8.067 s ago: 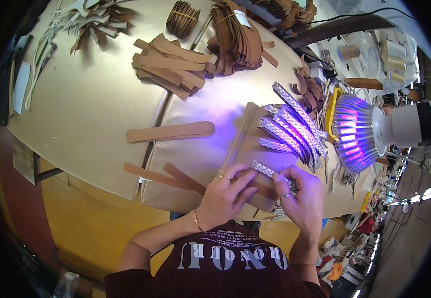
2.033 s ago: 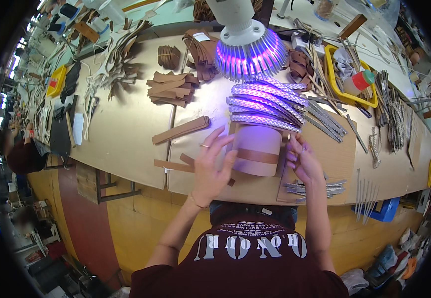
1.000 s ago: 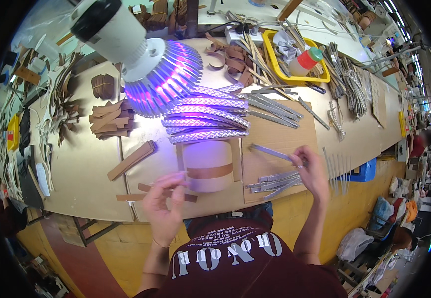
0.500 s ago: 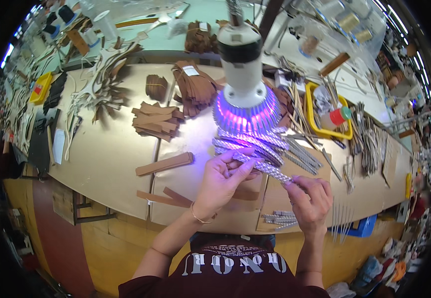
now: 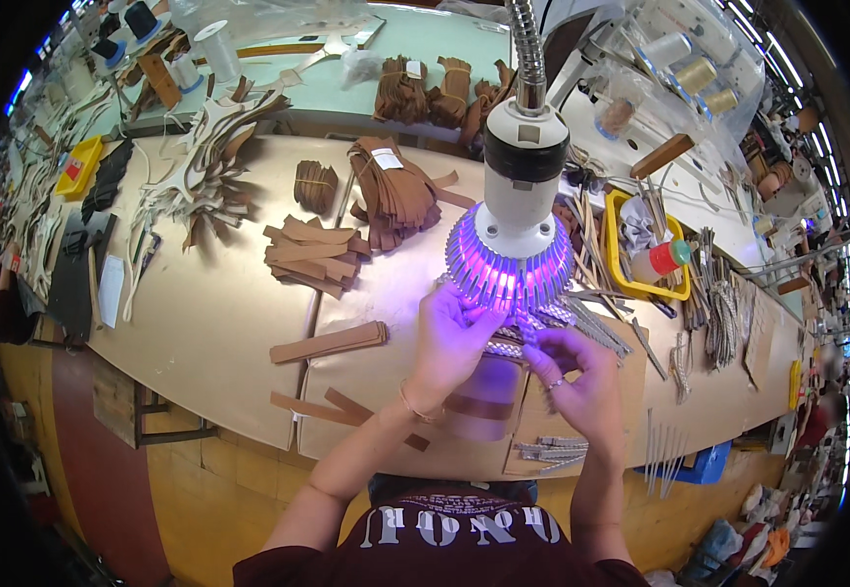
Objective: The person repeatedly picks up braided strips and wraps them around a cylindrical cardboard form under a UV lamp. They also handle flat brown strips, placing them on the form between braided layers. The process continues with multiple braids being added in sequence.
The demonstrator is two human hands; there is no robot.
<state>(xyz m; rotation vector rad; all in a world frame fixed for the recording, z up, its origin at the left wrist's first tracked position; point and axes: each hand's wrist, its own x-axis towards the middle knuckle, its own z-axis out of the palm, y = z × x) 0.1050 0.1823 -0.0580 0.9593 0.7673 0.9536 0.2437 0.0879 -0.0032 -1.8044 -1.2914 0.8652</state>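
Note:
My left hand (image 5: 451, 338) and my right hand (image 5: 578, 373) meet under a white lamp (image 5: 513, 210) that glows purple. Together they pinch a narrow braided silver strip (image 5: 508, 346) just below the lamp head. Behind the hands lies a stack of similar woven strips (image 5: 586, 323), partly hidden by the lamp. Under my wrists sits a tan leather piece with a brown band (image 5: 483, 403). Several more silver strips (image 5: 552, 451) lie near the bench's front edge, by my right forearm.
The tan workbench (image 5: 209, 323) carries brown leather strips (image 5: 327, 342), piles of cut leather (image 5: 312, 254) and bundles (image 5: 390, 191). A yellow tray (image 5: 645, 249) with a bottle stands at the right. Thread spools (image 5: 694, 73) and tools crowd the back right.
My hands rose from the bench front to just under the lamp. The right hand picked a strip from the front pile, and both hands now hold it under the light.

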